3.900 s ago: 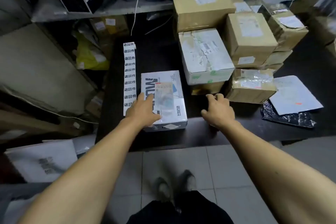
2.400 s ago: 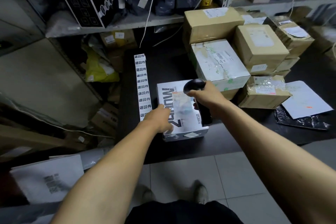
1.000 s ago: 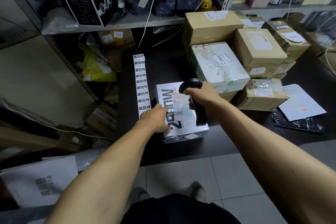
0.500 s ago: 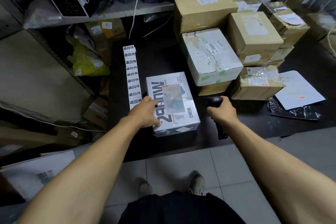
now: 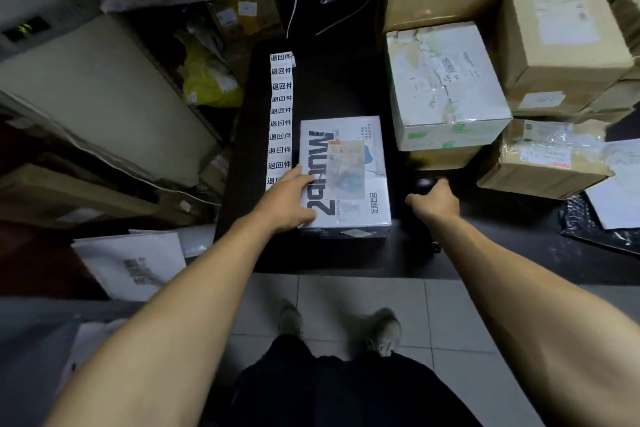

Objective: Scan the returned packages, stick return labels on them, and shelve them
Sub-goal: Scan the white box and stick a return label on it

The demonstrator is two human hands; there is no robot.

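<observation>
Both hands reached onto the dark table (image 5: 329, 253) in the head view. Left hand (image 5: 285, 203) lay flat with straight fingers on the near left part of the white printed box (image 5: 346, 177), pressing on its top beside the big black lettering; it gripped nothing. Right hand (image 5: 436, 203), just right of centre, was over the black handheld scanner (image 5: 424, 182), whose head showed beyond the knuckles and whose handle end showed below the wrist at the table's near edge. Whether its fingers were wrapped round the scanner or only lying on it could not be told, since the dark tool merged with the dark tabletop.

That white box sat on the table at the middle of the frame, a clear-taped shipping slip on its top. Touching its left side ran a strip of return labels (image 5: 281, 114), stretching toward the top of the frame. At upper right stood a stack of parcels: a white taped carton (image 5: 446, 87) resting on brown cardboard boxes (image 5: 561, 45). Flat white mailers (image 5: 616, 191) lay at the right edge.
</observation>
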